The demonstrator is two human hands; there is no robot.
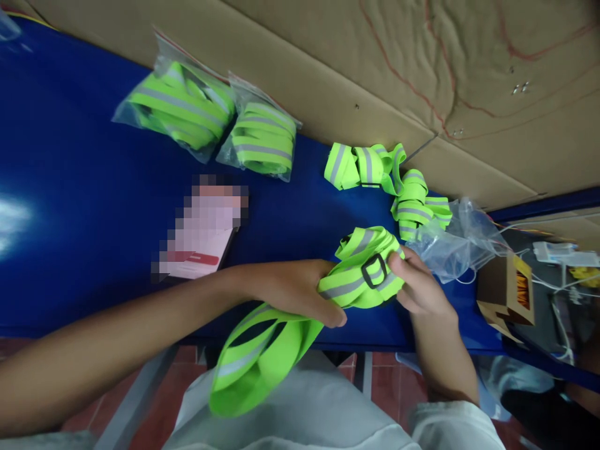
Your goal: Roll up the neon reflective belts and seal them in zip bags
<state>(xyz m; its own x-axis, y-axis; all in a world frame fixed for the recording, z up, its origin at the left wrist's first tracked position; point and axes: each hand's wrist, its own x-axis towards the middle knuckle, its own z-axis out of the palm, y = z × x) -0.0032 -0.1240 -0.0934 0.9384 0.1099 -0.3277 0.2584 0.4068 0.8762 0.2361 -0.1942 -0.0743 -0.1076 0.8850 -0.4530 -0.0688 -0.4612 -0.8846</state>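
Between my hands is a neon-green reflective strap with a grey stripe, partly gathered into a folded bundle. A black buckle shows on its upper side. My left hand grips the strap at the bundle's left end, thumb on top. From under that hand a long loop of the strap hangs over the table's front edge toward my lap. My right hand pinches the bundle's right end, with the thumb beside the buckle. The fingers beneath the bundle are hidden.
Two clear zip bags of coiled green straps lie at the back of the blue table. Loose straps and crumpled clear plastic bags lie beyond my right hand. A pixelated flat pink item lies left; a cardboard box stands right.
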